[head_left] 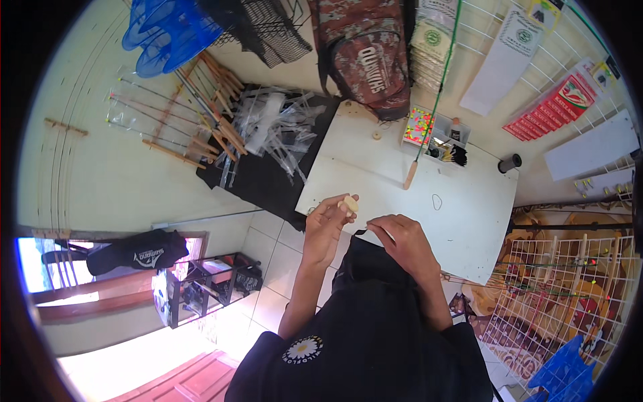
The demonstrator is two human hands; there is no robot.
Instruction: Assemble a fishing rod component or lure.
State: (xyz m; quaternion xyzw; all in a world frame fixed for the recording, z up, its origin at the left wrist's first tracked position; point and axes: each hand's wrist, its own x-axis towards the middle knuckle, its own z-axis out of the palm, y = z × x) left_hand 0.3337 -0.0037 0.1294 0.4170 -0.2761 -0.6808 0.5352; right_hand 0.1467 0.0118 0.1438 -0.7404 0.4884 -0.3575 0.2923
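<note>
My left hand [324, 231] is raised over the near edge of the white table and pinches a small cream-coloured spool [348, 205] between thumb and fingers. To its right, my right hand [404, 242] has thumb and forefinger pressed together. Whatever they hold, perhaps a thin line, is too fine to make out. A thin fishing rod [411, 173] with a green shaft and a tan handle leans across the table beyond my hands. A dark loop of line [437, 202] lies on the tabletop to the right.
On the white table [375, 171] stand a box of bright floats [418, 126], a white organizer [442, 137] and a dark spool [510, 163]. A camouflage bag [365, 60] hangs behind. Rods in plastic [261, 127] lie at the left; a wire rack [556, 288] stands right.
</note>
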